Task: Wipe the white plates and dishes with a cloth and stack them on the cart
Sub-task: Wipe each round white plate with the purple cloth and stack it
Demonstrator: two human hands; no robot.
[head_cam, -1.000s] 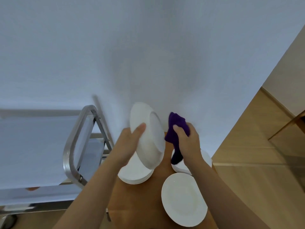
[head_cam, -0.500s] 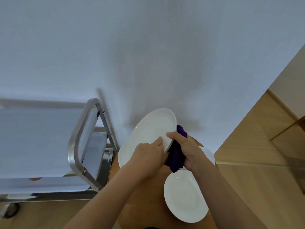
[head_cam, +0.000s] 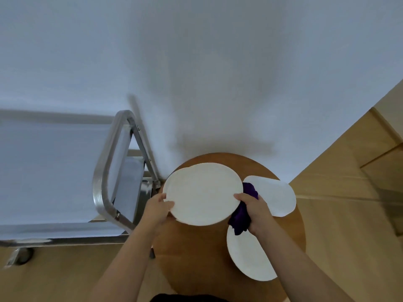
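Observation:
A large white plate is held level above the round wooden table. My left hand grips its left rim, thumb on top. My right hand grips its right rim and also holds a bunched purple cloth under the plate's edge. Another white plate lies on the table near me on the right. A white dish sits at the table's far right. The plates under the held one are hidden.
A steel cart with a tubular handle and a pale shelf stands left of the table, one caster on the wooden floor. A white wall rises just behind the table. Wood flooring extends to the right.
The plate went from upright to level and now spans both hands. My right hand moved from wiping with the cloth to gripping the rim. The camera tilted further down.

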